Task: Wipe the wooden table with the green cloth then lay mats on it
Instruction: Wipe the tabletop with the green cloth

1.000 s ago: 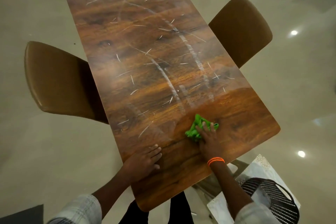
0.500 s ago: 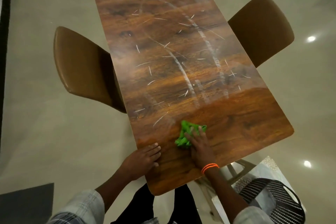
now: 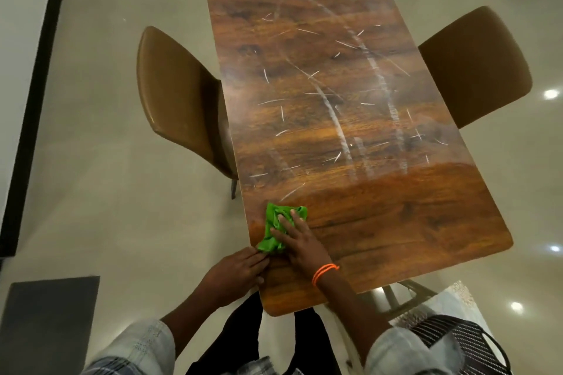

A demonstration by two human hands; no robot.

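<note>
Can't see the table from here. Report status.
Right hand flat, pressing cloth at table's near left edge. Left hand resting flat on that edge. Far half streaked; no mats laid.

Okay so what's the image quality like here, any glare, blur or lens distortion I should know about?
Head view: wide-angle bend bows the wooden table edges and flares both chairs outward; ceiling-light glare dots the glossy floor at right; a hazy sheen washes out the table's far half; the right hand on the green cloth is fairly sharp; the sleeves at the bottom edge are soft.
</note>
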